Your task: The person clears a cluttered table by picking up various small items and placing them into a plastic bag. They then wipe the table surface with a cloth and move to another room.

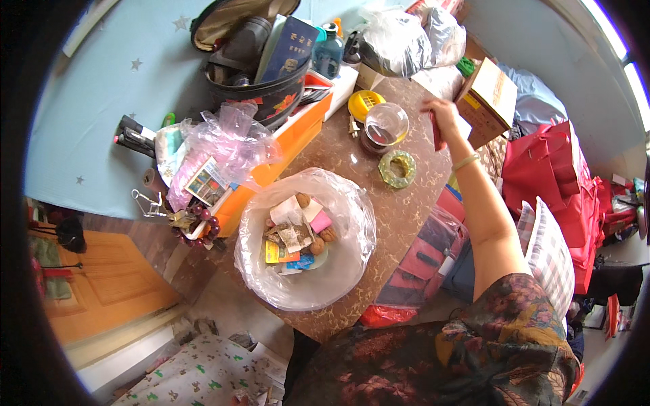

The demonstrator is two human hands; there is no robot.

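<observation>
My right hand (443, 117) is stretched out over the far right edge of a brown marble-patterned table (401, 208). Its fingers are closed on a flat red object (437, 133), mostly hidden by the hand, so its kind is unclear. Left of that hand are a clear round glass vessel (387, 123) and a yellow round plastic device (364, 104) with a plug. A roll of clear tape (387, 174) lies nearer. Closer to me stands a round bin lined with clear plastic (350, 259), holding walnuts (317, 246), paper scraps (289, 213) and small packets. My left hand is out of view.
Along the left run orange drawers (299, 139), a pink plastic bag (203, 167) and an open black case (249, 96). A cardboard box (487, 96) and bagged things (396, 40) crowd the far end. Red bags (538, 167) and a checked cushion (551, 248) are at right.
</observation>
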